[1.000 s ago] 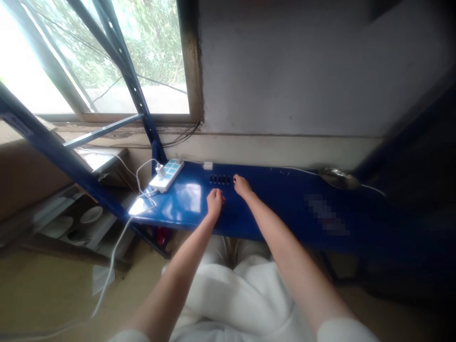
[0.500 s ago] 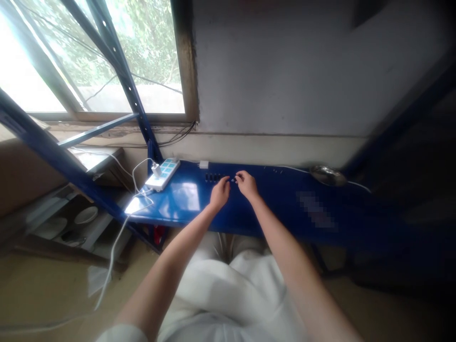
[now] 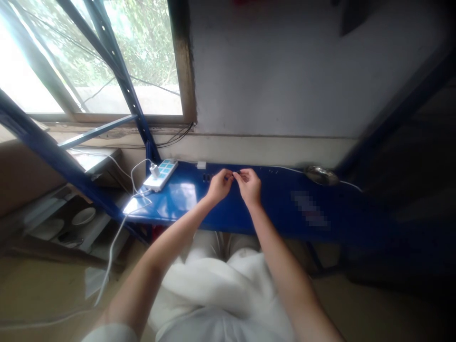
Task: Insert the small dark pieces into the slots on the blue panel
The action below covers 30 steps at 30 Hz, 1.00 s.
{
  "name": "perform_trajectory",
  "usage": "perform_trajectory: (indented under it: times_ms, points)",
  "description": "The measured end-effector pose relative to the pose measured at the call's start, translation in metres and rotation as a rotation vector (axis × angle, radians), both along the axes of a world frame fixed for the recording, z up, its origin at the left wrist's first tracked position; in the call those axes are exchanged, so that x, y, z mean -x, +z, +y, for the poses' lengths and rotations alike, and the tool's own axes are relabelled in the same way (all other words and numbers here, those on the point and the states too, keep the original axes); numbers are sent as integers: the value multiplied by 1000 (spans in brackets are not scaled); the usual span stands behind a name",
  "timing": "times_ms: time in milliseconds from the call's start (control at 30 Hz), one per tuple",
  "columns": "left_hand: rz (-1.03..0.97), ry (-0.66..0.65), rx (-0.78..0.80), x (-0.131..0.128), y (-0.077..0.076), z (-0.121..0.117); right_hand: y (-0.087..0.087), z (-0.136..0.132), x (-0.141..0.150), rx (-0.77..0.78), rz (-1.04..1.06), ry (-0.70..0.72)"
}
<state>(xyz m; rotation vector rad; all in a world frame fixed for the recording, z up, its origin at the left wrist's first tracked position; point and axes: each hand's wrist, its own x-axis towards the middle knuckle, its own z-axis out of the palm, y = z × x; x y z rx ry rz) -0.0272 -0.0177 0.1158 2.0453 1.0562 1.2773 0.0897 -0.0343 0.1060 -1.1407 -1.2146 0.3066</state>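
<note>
My left hand (image 3: pixel 219 185) and my right hand (image 3: pixel 250 186) meet fingertip to fingertip above the blue table (image 3: pixel 270 204). Both are closed in a pinch. A small dark piece (image 3: pixel 233 174) shows between the fingertips, too small to name its kind. Just left of my left hand, small black pieces (image 3: pixel 206 177) stand in a row on the table, partly hidden by that hand.
A white power strip (image 3: pixel 161 175) with a plugged-in charger lies at the table's left end. Behind my hands is a small white block (image 3: pixel 201 165). A shiny metal bowl (image 3: pixel 321 175) sits at the right, near a white cable and tiny scattered bits (image 3: pixel 273 171).
My hands have come together, and the fingertips now meet at the small dark piece. Before, they were slightly apart, with a small light bit between them. The view has shifted a little.
</note>
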Motion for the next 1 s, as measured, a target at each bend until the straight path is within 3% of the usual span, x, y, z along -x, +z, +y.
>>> perform_trajectory:
  times_ms: [233, 467, 767, 1000]
  points:
    - [-236, -90, 143, -9, 0, -12, 13, -9, 10, -91, -98, -13]
    - [-556, -87, 372, -17, 2, -19, 15, -12, 14, 14, -166, 36]
    - [-488, -80, 377, -2, 6, -22, 10, -12, 10, 109, -52, 149]
    - [-411, -74, 210, 11, 6, -19, 19, -14, 4, 164, 166, 248]
